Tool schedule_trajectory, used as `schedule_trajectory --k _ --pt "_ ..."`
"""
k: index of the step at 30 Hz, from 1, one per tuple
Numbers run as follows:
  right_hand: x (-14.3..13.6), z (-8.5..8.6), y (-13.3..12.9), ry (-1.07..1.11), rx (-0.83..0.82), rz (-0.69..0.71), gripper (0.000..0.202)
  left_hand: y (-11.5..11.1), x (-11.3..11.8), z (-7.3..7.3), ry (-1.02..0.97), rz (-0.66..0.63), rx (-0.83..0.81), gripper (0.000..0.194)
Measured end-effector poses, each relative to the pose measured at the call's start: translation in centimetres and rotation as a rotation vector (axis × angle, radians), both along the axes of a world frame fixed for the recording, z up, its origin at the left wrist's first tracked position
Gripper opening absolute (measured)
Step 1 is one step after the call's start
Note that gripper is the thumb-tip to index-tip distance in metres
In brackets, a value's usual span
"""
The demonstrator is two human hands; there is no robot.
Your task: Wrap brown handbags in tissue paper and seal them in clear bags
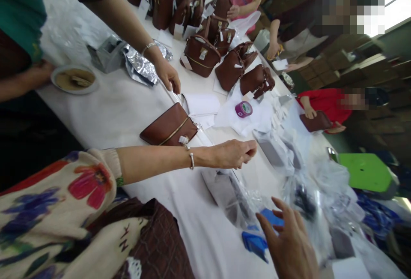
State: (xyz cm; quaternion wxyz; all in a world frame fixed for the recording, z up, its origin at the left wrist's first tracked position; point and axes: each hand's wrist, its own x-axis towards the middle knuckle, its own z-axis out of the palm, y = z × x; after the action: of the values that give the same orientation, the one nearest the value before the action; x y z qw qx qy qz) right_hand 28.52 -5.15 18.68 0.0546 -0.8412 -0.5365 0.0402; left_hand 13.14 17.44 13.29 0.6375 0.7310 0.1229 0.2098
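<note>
My left hand (234,154) reaches across the table from a floral sleeve, a bracelet on its wrist. Its fingers are curled together; anything between them is too small or hidden to make out. My right hand (290,238) is raised at the lower right, fingers spread and holding nothing, beside blue packets (254,244). A brown pouch (170,128) with a gold zip lies just beyond my left forearm. Below my left hand is a grey item in clear plastic (226,193). A purple roll of tape (244,109) stands on white wrapping beyond my left hand.
Another person's hand (168,75) touches the table near silver foil (141,67) and white paper (202,104). Brown handbags (201,56) crowd the far side. A bowl (73,79) sits left; plastic-wrapped items (276,148) and a green stool (366,172) are right. Several people work opposite.
</note>
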Motion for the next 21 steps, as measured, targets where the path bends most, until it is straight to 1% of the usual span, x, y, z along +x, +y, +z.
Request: schedule_trajectory --k 1,2,5,7,9,11,13,14,15,16,17,18,19,20,21 --pt "0.5 0.0 -0.3 -0.005 -0.018 -0.002 0.049 0.0 -0.1 0.0 -0.016 -0.012 0.028 0.021" --pt "0.7 0.2 -0.5 -0.001 -0.038 0.007 0.044 0.0 -0.2 0.0 -0.045 -0.033 0.099 0.026" --pt "0.0 1.3 -0.4 0.027 -0.022 0.028 0.039 0.3 -0.6 0.4 -0.116 -0.124 0.463 0.034" --pt "-0.7 2.2 -0.1 0.075 0.042 0.012 0.034 0.6 -0.9 0.7 -0.083 -0.135 0.696 0.028" --pt "-1.1 2.8 0.3 0.254 0.066 -0.011 0.032 0.8 -1.0 1.1 -0.012 -0.096 0.852 0.014" --pt "-1.2 2.9 0.9 0.590 0.006 -0.092 0.039 0.9 -0.8 1.4 0.019 -0.066 0.913 0.005" --pt "-1.1 2.4 1.9 0.930 -0.098 -0.217 0.049 1.0 -0.5 1.6 -0.001 -0.079 0.897 0.006" --pt "-1.1 1.9 2.7 1.033 -0.153 -0.270 0.053 1.0 -0.3 1.8 -0.011 -0.095 0.879 0.007" --pt "-1.1 1.3 3.5 1.078 -0.210 -0.300 0.054 0.9 -0.2 1.9 -0.014 -0.113 0.863 0.007" --pt "-1.2 0.7 4.5 1.067 -0.276 -0.302 0.053 0.9 -0.1 2.1 -0.006 -0.131 0.854 0.007" --pt "-1.4 0.0 5.5 1.002 -0.347 -0.283 0.050 0.8 -0.1 2.3 0.009 -0.149 0.852 0.007" --pt "-1.5 -0.7 6.6 0.889 -0.419 -0.247 0.045 0.8 -0.2 2.5 0.026 -0.166 0.855 0.006" --pt "-1.6 -1.2 7.5 0.738 -0.470 -0.193 0.039 0.8 -0.3 2.7 0.036 -0.185 0.856 0.006" --pt "-1.7 -1.6 8.4 0.558 -0.487 -0.127 0.033 0.8 -0.5 2.9 0.038 -0.211 0.850 0.005" --pt "-1.8 -1.8 9.1 0.375 -0.468 -0.059 0.028 0.9 -0.7 3.1 0.033 -0.245 0.838 0.005"
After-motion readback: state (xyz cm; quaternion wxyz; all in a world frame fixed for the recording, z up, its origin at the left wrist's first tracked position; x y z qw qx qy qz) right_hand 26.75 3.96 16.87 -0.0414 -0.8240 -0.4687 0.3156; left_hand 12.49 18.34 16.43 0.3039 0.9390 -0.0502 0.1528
